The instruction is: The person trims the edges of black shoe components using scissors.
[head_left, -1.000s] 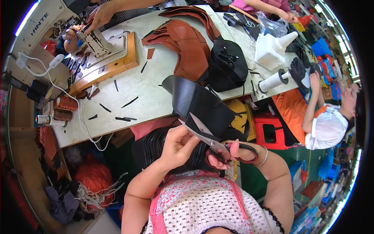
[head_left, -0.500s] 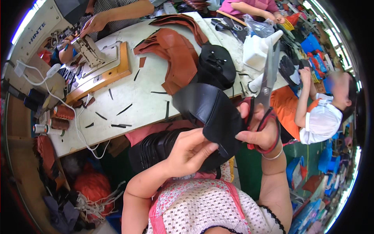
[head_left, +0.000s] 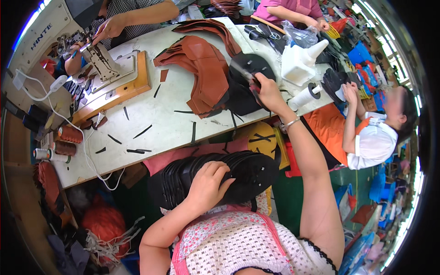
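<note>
Low in the frame's centre, the left hand (head_left: 207, 183) rests spread on a stack of black leather pieces (head_left: 220, 176) in the lap; the right hand (head_left: 267, 91), grip closed around scissors (head_left: 245, 75), reaches over the counter (head_left: 169, 123) at upper centre

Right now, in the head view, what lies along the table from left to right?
Thread spools → sewing machine → brown leather pieces → right hand on black pieces → white cone spool.

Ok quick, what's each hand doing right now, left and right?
Left hand: open, resting flat on the stack of black leather pieces in the lap.
Right hand: closed around scissors, over the black pieces on the table.
</note>
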